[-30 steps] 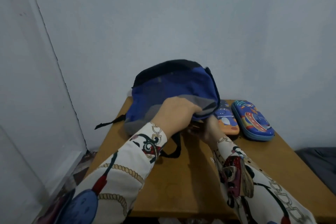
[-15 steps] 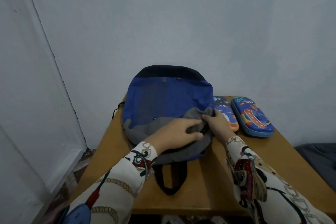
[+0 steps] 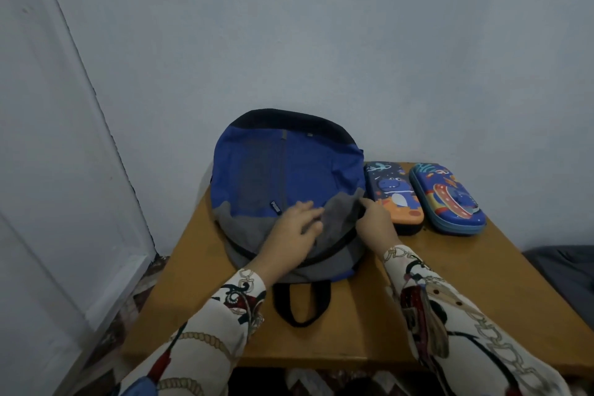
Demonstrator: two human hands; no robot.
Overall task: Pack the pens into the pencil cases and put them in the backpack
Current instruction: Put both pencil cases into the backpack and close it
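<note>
Head view shows the blue and grey backpack (image 3: 286,183) lying flat on the wooden table (image 3: 450,292), its dark top edge against the pale wall (image 3: 321,26) and its black carry loop (image 3: 300,305) trailing toward the near edge. A second ago the bag was lifted and bunched up between both hands; it has since been laid down and spread out, so more of its blue panel and small label now face the camera. The left hand (image 3: 294,235) rests on the grey lower part of the bag with its fingers relaxed and spread, gripping nothing; half a second ago those fingers reached further right, toward the other hand. The right hand (image 3: 374,223) pinches the grey fabric at the bag's right edge, much as it did half a second ago. Just right of the bag, two closed pencil cases lie side by side and touching: the dinosaur pencil case (image 3: 395,193), with an orange lower end, right next to the bag, and the blue pencil case (image 3: 450,199) beyond it. Both sit where they were before. Whether pens are inside them cannot be told. Patterned sleeves (image 3: 443,315) cover both forearms.
</note>
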